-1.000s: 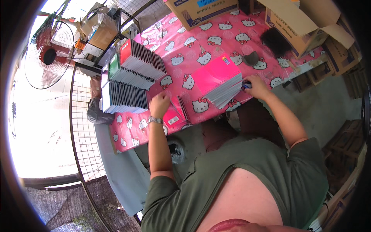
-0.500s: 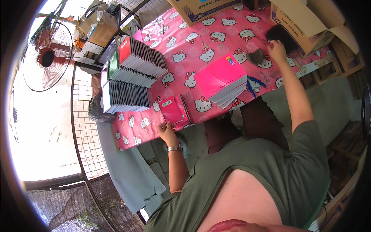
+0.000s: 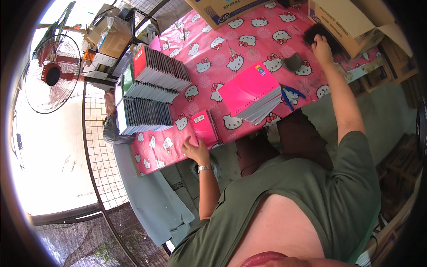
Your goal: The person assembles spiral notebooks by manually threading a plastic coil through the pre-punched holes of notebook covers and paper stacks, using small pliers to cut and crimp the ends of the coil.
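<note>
My left hand (image 3: 196,151) is at the table's front edge with its fingers spread, holding nothing. Just beyond its fingertips lies a short stack of small pink spiral notebooks (image 3: 205,127). Far to the right, my right hand (image 3: 322,51) reaches to the near side of a dark, bristly heap (image 3: 315,32) whose kind I cannot make out. Its fingers look pinched together; anything between them is too small to tell. Between my hands sits a tall stack of larger pink notebooks (image 3: 249,91), with blue-handled pliers (image 3: 289,98) lying beside it.
Stacks of spiral notebooks with red (image 3: 155,66), green (image 3: 147,89) and blue (image 3: 144,116) tones stand at the left. A dark grey object (image 3: 292,63) lies near my right hand. Cardboard boxes (image 3: 342,31) line the table's far right. A fan (image 3: 52,74) stands beyond the left side.
My left hand has let go of the top small pink notebook, which now lies more in line with the stack. My right hand has moved slightly farther toward the dark heap.
</note>
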`<state>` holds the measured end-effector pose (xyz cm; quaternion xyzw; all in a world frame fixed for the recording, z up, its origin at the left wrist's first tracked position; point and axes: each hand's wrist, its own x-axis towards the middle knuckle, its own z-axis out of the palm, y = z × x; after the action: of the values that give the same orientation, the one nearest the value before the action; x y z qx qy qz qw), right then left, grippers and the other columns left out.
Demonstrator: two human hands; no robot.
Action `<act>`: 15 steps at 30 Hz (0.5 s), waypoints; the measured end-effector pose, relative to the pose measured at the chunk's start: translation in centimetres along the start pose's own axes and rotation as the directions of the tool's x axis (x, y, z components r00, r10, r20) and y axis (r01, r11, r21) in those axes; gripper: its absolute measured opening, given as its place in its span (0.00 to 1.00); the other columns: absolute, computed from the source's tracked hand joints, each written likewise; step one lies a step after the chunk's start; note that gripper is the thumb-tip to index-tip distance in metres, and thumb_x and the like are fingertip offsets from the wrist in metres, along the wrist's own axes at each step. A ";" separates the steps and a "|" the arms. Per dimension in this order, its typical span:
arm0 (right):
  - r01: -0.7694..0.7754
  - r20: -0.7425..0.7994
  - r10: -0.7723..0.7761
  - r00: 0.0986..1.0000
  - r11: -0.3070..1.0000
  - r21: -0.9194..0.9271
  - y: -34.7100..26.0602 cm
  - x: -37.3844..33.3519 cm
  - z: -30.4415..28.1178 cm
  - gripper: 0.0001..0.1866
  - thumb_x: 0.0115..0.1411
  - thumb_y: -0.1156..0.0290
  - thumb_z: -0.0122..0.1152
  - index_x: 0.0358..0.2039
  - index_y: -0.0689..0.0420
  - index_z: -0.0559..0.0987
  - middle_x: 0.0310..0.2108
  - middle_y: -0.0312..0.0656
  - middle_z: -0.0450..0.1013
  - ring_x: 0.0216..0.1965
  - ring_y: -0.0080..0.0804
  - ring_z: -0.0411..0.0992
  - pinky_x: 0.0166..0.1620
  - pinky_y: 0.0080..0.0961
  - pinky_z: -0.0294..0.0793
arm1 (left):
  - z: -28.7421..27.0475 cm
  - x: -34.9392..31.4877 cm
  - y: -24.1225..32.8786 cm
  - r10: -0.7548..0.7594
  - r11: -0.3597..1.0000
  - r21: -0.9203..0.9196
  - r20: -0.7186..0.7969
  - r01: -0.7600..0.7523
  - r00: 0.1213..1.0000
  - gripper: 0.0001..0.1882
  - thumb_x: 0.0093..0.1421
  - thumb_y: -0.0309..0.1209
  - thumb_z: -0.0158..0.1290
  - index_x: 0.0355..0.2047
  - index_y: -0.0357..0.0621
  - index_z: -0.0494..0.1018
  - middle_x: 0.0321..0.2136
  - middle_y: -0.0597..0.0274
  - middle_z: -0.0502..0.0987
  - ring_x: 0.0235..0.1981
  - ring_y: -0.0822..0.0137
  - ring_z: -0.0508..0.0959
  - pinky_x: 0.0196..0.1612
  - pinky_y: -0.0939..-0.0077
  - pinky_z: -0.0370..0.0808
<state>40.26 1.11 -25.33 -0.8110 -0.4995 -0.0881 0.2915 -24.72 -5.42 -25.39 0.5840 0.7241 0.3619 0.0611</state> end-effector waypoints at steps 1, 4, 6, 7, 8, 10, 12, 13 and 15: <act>-0.005 -0.032 0.006 0.999 1.000 0.012 -0.2 0.2 -0.5 0.13 0.60 0.69 0.55 0.45 0.56 0.69 0.44 0.53 0.72 0.43 0.57 0.74 0.44 0.49 0.77 | 0.3 0.7 2.2 0.104 0.992 0.075 -0.030 -0.101 0.994 0.28 0.48 0.37 0.68 0.47 0.43 0.71 0.57 0.42 0.63 0.53 0.44 0.68 0.57 0.51 0.66; -0.058 -0.118 0.064 0.991 0.997 0.050 -2.4 1.5 -2.2 0.16 0.60 0.72 0.53 0.49 0.54 0.69 0.45 0.55 0.72 0.44 0.57 0.74 0.44 0.49 0.76 | 1.4 1.7 9.5 0.250 0.854 0.419 0.191 -0.309 0.949 0.31 0.46 0.39 0.67 0.50 0.48 0.70 0.63 0.41 0.59 0.59 0.37 0.65 0.61 0.48 0.65; 0.050 -0.240 -0.015 0.971 0.989 0.138 -1.8 1.7 -2.6 0.17 0.60 0.73 0.51 0.51 0.54 0.69 0.44 0.55 0.73 0.43 0.56 0.75 0.44 0.48 0.76 | 2.1 2.8 8.9 0.085 0.946 0.276 0.296 -0.170 0.952 0.31 0.45 0.42 0.66 0.49 0.48 0.70 0.65 0.42 0.57 0.63 0.35 0.60 0.62 0.45 0.64; 0.102 -0.304 -0.046 0.952 0.980 0.172 -1.2 1.7 -2.9 0.18 0.60 0.73 0.50 0.52 0.53 0.69 0.43 0.54 0.73 0.42 0.56 0.75 0.44 0.48 0.76 | 2.5 3.6 8.5 0.014 0.973 0.208 0.362 -0.095 0.932 0.31 0.45 0.43 0.66 0.48 0.48 0.70 0.66 0.42 0.56 0.65 0.34 0.58 0.63 0.44 0.63; -0.059 -0.091 0.101 0.991 0.922 0.383 -2.4 1.4 -3.7 0.19 0.61 0.73 0.49 0.53 0.52 0.70 0.40 0.50 0.74 0.40 0.48 0.76 0.44 0.40 0.75 | 2.1 3.7 7.7 0.068 0.967 0.208 0.348 -0.148 0.935 0.29 0.45 0.41 0.67 0.46 0.46 0.71 0.63 0.37 0.58 0.63 0.37 0.62 0.64 0.48 0.62; -0.134 0.031 0.141 0.989 0.818 0.559 -4.2 0.2 -7.0 0.20 0.61 0.72 0.50 0.54 0.52 0.71 0.39 0.46 0.74 0.38 0.40 0.75 0.44 0.34 0.75 | 2.5 3.8 6.5 0.101 0.962 0.209 0.322 -0.175 0.941 0.28 0.46 0.41 0.66 0.46 0.47 0.71 0.65 0.42 0.58 0.63 0.38 0.62 0.62 0.46 0.64; -0.161 0.096 0.129 0.987 0.737 0.657 -6.3 -1.8 -10.1 0.20 0.61 0.71 0.51 0.55 0.53 0.72 0.38 0.42 0.73 0.37 0.34 0.74 0.43 0.29 0.74 | 2.6 4.3 7.1 0.239 0.938 0.199 0.222 -0.283 0.945 0.25 0.48 0.40 0.65 0.44 0.47 0.72 0.64 0.45 0.59 0.61 0.40 0.64 0.61 0.46 0.65; -0.151 0.100 0.113 0.989 0.721 0.677 -7.5 -3.1 -11.5 0.20 0.62 0.70 0.52 0.56 0.53 0.72 0.38 0.41 0.73 0.36 0.31 0.73 0.42 0.26 0.73 | 1.9 4.6 9.1 0.356 0.905 0.196 0.136 -0.377 0.925 0.23 0.49 0.40 0.65 0.43 0.47 0.73 0.63 0.46 0.61 0.60 0.42 0.66 0.60 0.48 0.66; -0.072 0.032 0.072 0.997 0.680 0.729 -10.1 -6.0 -13.8 0.19 0.66 0.63 0.53 0.56 0.53 0.74 0.35 0.38 0.74 0.34 0.26 0.72 0.41 0.23 0.72 | -0.8 4.5 16.1 0.548 0.837 0.001 0.013 -0.548 0.837 0.18 0.52 0.36 0.64 0.41 0.45 0.74 0.58 0.47 0.66 0.58 0.45 0.68 0.59 0.51 0.66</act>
<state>30.68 -7.78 -12.81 -0.6471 -0.4612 0.1297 0.5931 -13.60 -0.81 -13.72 0.7689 0.5275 0.3590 -0.0416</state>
